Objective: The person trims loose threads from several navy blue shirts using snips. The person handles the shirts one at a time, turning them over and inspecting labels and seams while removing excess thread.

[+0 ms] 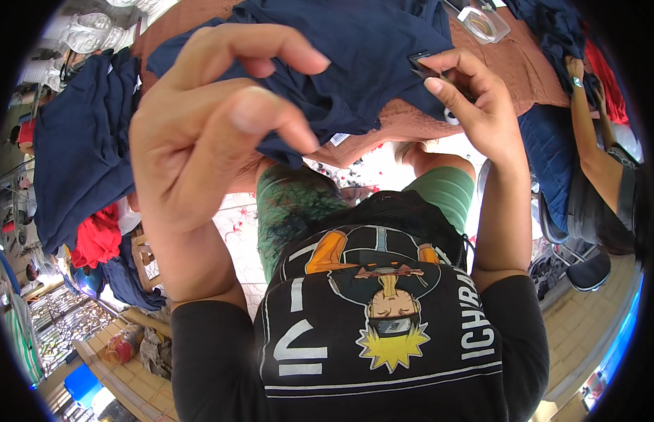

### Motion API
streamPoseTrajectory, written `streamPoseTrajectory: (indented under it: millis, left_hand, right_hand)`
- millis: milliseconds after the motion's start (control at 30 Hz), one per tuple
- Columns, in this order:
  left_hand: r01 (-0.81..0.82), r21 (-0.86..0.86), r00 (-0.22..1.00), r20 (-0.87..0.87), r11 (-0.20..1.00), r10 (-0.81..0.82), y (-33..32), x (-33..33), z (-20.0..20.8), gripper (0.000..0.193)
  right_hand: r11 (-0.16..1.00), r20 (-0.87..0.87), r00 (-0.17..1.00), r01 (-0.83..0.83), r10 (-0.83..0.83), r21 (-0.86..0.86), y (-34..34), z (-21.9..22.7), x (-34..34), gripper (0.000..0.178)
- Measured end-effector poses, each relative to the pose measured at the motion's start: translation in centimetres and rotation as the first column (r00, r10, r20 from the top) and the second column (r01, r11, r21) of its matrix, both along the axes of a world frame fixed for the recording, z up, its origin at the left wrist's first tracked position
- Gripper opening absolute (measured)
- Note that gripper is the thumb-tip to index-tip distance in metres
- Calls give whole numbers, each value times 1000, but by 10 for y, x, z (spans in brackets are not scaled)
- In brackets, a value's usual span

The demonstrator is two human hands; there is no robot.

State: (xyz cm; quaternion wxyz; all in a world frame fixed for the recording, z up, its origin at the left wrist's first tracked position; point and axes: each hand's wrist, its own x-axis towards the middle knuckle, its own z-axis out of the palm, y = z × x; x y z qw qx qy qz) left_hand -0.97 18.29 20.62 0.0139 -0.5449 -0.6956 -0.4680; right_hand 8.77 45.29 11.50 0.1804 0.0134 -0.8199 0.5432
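Note:
My left hand [200, 119] is raised high over the near side of the cloth, its fingers bent but apart, with nothing visible between them. Navy fabric [355, 84] lies bunched beneath it across a brown-covered table, a small white label [339, 139] showing at its near edge. At the right edge of that fabric, my right hand [478, 102] is closed around a small black tool [426, 69] that looks like thread snips. Most of the tool is hidden by the fingers. A small white round piece [450, 116] shows below the thumb.
Brown quilted cloth [404, 130] covers the table. A clear plastic container [485, 24] sits at the back right. Navy garments [88, 141] and red cloth [98, 235] are heaped at left. Another person's arm [590, 133] works at far right. Thread scraps litter the floor.

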Motion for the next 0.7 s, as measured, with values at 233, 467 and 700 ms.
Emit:
streamPoseTrajectory:
  millis: [233,467,700]
  left_hand:
    - [-134,15,981,141,991,131,8,4,-33,8]
    - [-89,-203,979,162,975,123,33,38,-76,13]
    - [-325,-332,934,-259,885,246,51,29,-128,38]
  right_hand:
    - [998,45,999,27,-24,-53,-5,-6,3,20]
    - [974,183,983,-19,-24,227,4,-31,0,28]
    - [989,171,985,-33,7,147,-29,-52,-15,33]
